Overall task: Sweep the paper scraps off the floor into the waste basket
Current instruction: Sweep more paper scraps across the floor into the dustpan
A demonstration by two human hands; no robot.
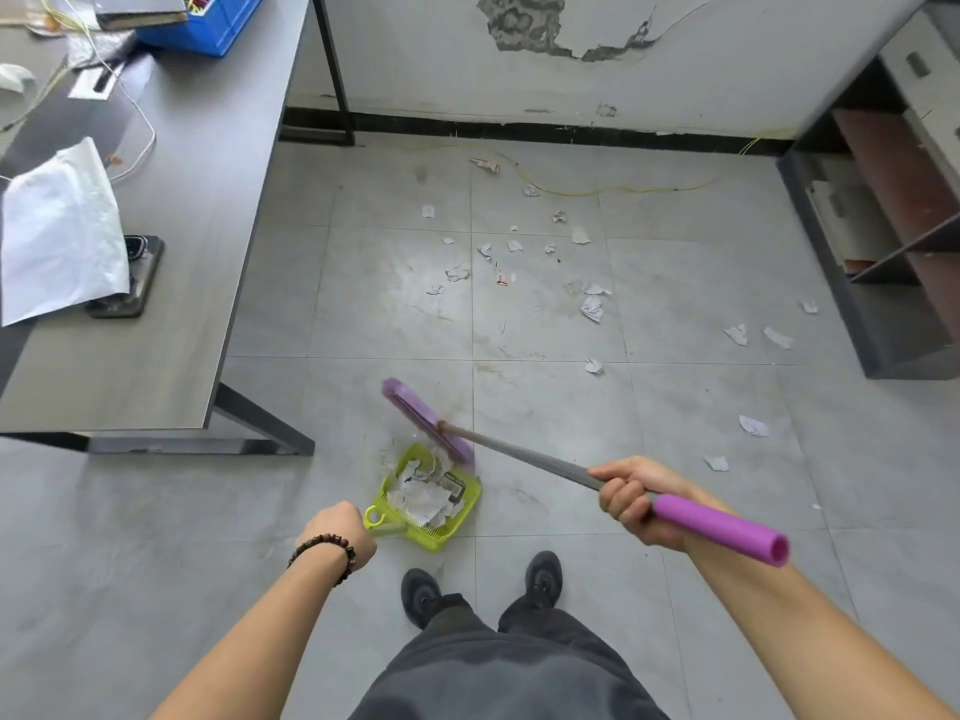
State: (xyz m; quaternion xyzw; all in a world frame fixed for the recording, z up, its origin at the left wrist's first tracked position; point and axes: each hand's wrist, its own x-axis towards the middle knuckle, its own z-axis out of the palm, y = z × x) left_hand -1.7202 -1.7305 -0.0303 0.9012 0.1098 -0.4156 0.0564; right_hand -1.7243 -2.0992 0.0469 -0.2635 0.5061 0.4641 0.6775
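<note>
The left hand [337, 532] clasps the handle of the lime-green plastic dustpan [434, 540], full of torn white paper scraps [423, 501]; the purple broom with grey stick [519, 452] is at its far edge; the right hand [631, 498] is clenched on the stick; more scraps lie scattered on the grey tiled floor [571, 407] beyond.

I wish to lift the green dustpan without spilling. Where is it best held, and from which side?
Hold the handle of the dustpan, coming from its near left, as the left hand does. The handle juts from the raised rear wall, opposite the open lip by the broom head, so the paper scraps likely stay in.
</note>
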